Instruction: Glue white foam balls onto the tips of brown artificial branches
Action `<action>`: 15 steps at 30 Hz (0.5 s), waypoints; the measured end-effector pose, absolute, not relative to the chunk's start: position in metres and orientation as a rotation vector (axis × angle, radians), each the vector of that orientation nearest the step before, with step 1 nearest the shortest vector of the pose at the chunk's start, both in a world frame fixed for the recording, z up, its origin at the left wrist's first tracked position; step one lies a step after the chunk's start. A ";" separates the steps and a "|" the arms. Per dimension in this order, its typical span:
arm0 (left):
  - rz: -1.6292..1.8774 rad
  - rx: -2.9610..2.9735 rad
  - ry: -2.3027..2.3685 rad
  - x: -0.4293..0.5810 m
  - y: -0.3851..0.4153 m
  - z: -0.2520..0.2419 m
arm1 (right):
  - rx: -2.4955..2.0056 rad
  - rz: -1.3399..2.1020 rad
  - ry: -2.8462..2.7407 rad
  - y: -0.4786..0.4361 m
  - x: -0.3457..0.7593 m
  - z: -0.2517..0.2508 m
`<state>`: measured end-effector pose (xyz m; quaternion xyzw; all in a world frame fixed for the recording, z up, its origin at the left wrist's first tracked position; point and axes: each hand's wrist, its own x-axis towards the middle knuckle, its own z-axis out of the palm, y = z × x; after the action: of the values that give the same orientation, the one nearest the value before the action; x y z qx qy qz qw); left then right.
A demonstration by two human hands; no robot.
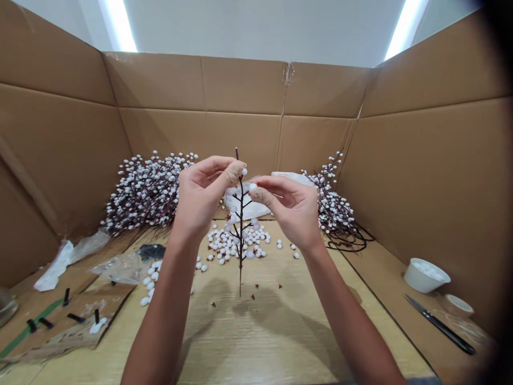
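Note:
A dark brown artificial twig (241, 224) stands upright in the air before me, with white berries on some of its short side stems. Near its top, my left hand (212, 179) pinches the twig between thumb and fingers, a white berry beside the thumb tip. My right hand (286, 206) grips a white ball (252, 187) between thumb and fingertips, at the end of a side stem on the right. Both thumbs are wrapped in tan tape. Behind the twig, many loose white balls (228, 243) lie on the table.
Finished berry branches are heaped at the back left (148, 187) and back right (334, 203). On the right are a white bowl of balls (414, 275), a knife (441, 323) and a tape roll (459, 306). Cardboard walls (240, 85) surround the table. Plastic bags (124, 267) lie left.

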<state>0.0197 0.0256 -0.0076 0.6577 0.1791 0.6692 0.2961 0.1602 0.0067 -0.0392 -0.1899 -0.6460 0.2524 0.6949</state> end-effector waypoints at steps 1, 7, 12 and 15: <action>1.793 1.748 0.470 0.020 0.026 -0.008 | -0.429 0.557 -1.458 0.005 0.160 -0.039; 1.834 1.715 0.466 0.024 0.026 -0.008 | -0.497 0.504 -1.551 0.001 0.181 -0.028; 1.814 1.673 0.501 0.022 0.027 -0.007 | -0.739 0.601 -1.718 0.033 0.191 -0.059; 1.782 1.655 0.492 0.020 0.028 -0.007 | -1.159 0.630 -2.132 0.060 0.181 -0.111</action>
<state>0.0204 0.0278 -0.0070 0.6309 0.1878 0.6793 0.3244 0.1812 0.0596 -0.1114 -0.4392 -0.8078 0.2389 0.3121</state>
